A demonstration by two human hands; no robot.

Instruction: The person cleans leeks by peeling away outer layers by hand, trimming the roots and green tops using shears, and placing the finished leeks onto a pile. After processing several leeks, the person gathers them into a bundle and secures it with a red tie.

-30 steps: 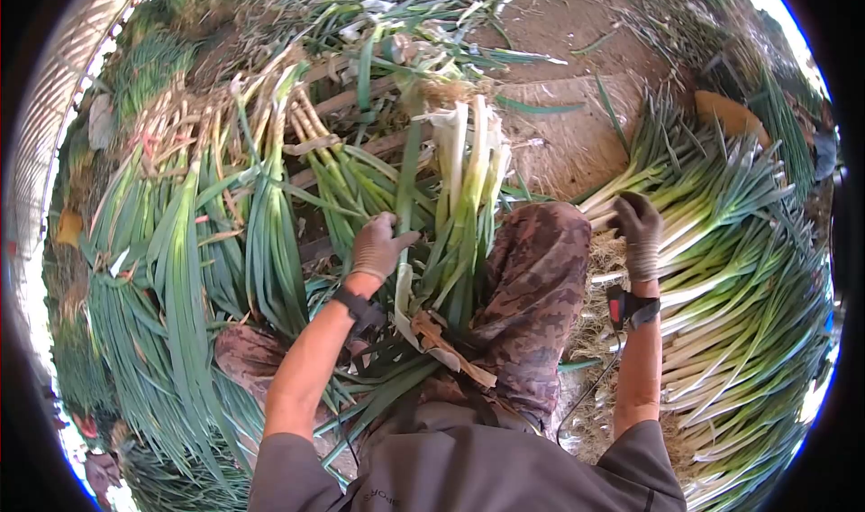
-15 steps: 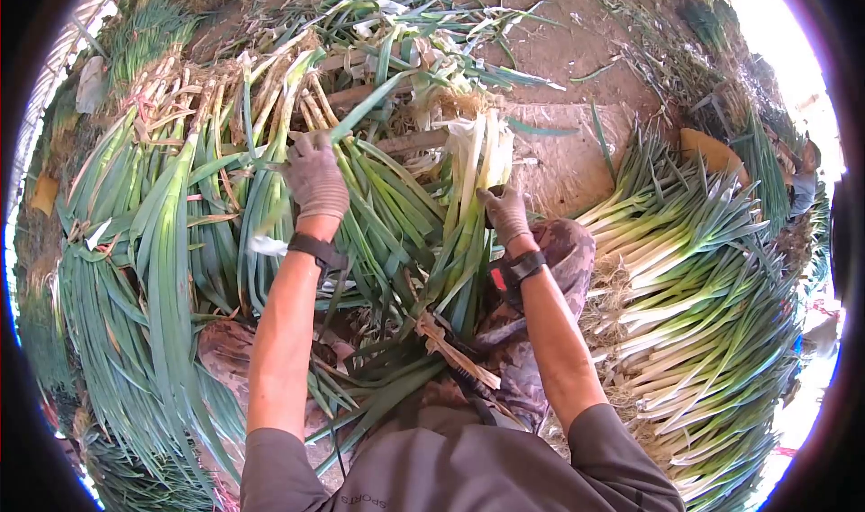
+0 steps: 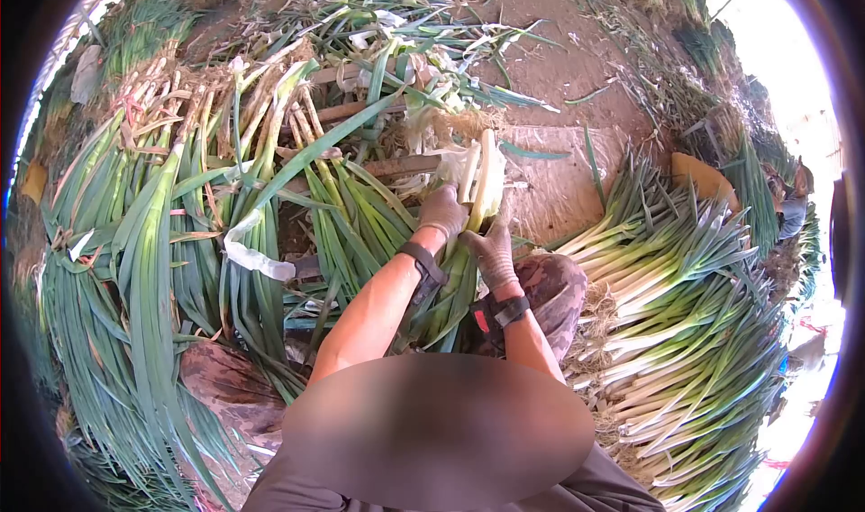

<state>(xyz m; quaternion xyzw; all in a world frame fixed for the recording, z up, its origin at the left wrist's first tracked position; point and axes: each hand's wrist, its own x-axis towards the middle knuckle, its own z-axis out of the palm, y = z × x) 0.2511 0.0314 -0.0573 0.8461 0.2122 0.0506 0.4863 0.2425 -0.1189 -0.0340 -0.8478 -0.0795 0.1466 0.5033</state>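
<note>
While both gloved hands are gripping one bunch of green onions (image 3: 480, 171) at the centre of the scene, the left hand (image 3: 443, 210) is wrapping its fingers tight round the pale stalks. The right hand (image 3: 494, 252) is clamping the same bunch just beside it, slightly nearer the body. The bunch's white ends are pointing far, and its green leaves are trailing near, past a camouflage-clad knee (image 3: 551, 282). A white strip of peeled skin (image 3: 257, 260) is lying to the left among a spread of leafy onions (image 3: 153, 242). A heap of cleaner stalks (image 3: 685, 287) is lying to the right on bare dirt ground (image 3: 559, 57).
</note>
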